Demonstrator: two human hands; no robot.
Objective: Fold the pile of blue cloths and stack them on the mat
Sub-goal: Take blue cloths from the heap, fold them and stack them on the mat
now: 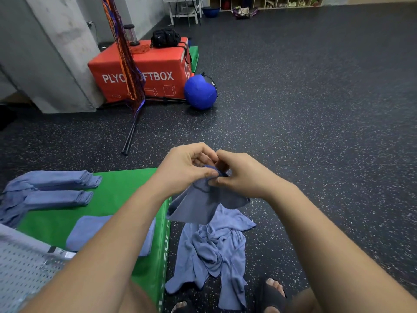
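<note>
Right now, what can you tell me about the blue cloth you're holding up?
The held cloth is soft, dusty-blue fabric with a stitched hem. The left hand and right hand pinch its bunched top edge together, so it hangs in loose folds above the unfolded pile on the dark floor, beside the green mat.

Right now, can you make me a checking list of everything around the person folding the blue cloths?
Surface: green mat on dark speckled floor.
Job's things: held cloth in the air; folded cloths on the mat; loose pile on the floor beside the mat.
Clutter: red box, blue ball, black bag on the box.
Hands: left hand and right hand both pinch the held cloth's top.
Cables: nothing seen; braided ropes hang in front of the box.
Surroundings: grey pillar, white bench, shelves far back.
</note>
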